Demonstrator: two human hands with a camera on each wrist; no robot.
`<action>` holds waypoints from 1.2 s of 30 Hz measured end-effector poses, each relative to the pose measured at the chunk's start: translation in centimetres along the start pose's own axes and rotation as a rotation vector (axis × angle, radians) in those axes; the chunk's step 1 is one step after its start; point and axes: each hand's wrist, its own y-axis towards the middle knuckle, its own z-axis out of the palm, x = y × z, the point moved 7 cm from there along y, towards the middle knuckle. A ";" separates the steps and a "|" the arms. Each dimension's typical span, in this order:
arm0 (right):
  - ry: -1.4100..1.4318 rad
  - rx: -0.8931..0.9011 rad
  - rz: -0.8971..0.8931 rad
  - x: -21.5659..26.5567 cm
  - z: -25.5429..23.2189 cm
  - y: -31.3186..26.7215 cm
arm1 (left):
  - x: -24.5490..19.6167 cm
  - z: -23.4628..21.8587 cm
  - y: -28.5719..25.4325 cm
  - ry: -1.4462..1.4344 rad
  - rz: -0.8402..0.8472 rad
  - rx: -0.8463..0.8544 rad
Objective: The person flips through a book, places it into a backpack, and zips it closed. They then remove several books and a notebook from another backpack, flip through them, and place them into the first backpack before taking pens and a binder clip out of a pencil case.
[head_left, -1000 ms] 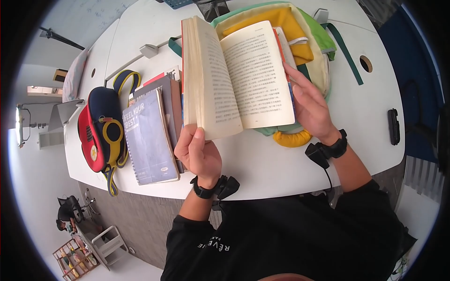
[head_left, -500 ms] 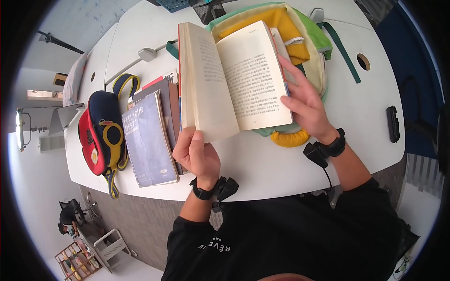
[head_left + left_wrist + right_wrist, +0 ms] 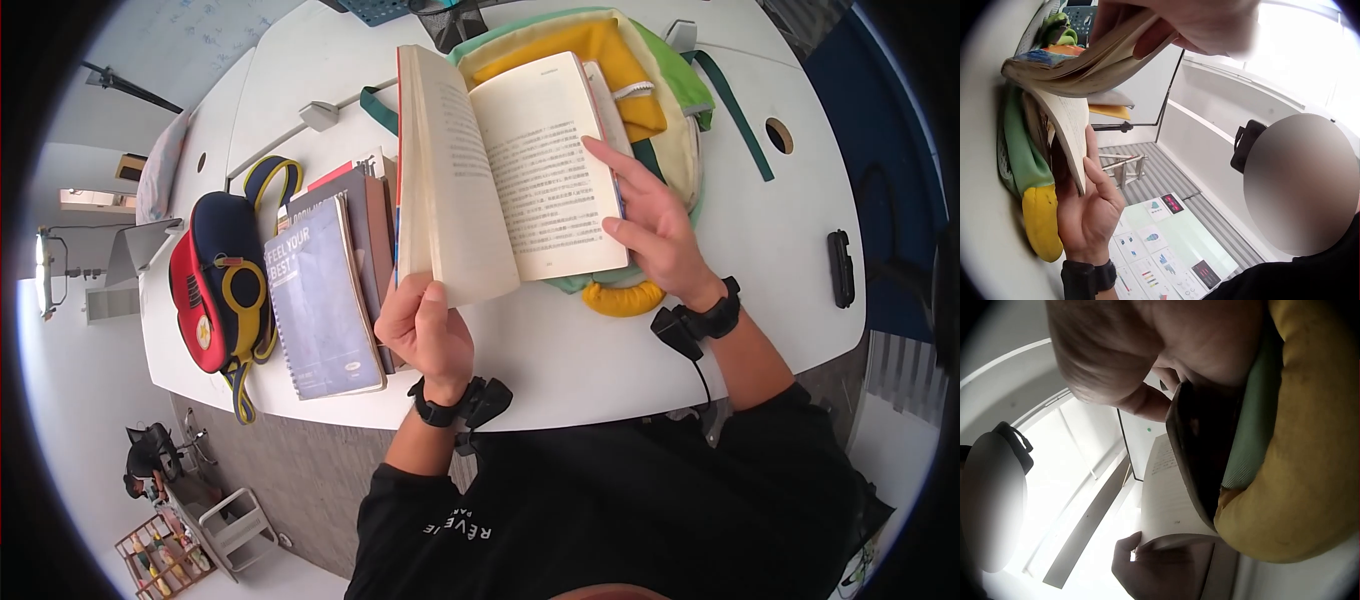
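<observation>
An open book (image 3: 545, 170) is held up above the table in the head view, its thicker block of pages on the left side. The left hand (image 3: 428, 335) pinches the lower left corner of those pages between thumb and fingers. At the right edge, the right hand (image 3: 660, 232) grips the book, thumb and a finger on the printed page and the rest behind the cover. The left wrist view shows the book (image 3: 1075, 75) from below, with the right hand (image 3: 1091, 212) around its edge. In the right wrist view, the left hand (image 3: 1154, 569) holds the far page edge.
Behind the book lies a green and yellow bag (image 3: 685, 150) with a yellow handle (image 3: 622, 298). Left of the book are stacked notebooks (image 3: 320, 300) and a red and navy bag (image 3: 225, 280). A black object (image 3: 840, 270) lies at the table's right side.
A page has turned, so the right-hand page now starts lower down with its text. The right thumb has come onto the page, and its finger has moved from the edge onto the paper.
</observation>
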 end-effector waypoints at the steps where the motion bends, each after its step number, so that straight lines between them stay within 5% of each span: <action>1: 0.003 -0.001 0.003 0.0 0.1 -0.1 | -0.2 0.0 0.0 0.003 -0.003 0.000; 25: 0.188 0.068 0.000 -0.2 -0.5 -0.3 | 0.0 -0.1 0.1 0.024 -0.039 0.047; 36: 0.018 0.000 -0.032 0.9 0.7 -0.1 | 0.1 -0.4 0.1 0.026 -0.030 0.012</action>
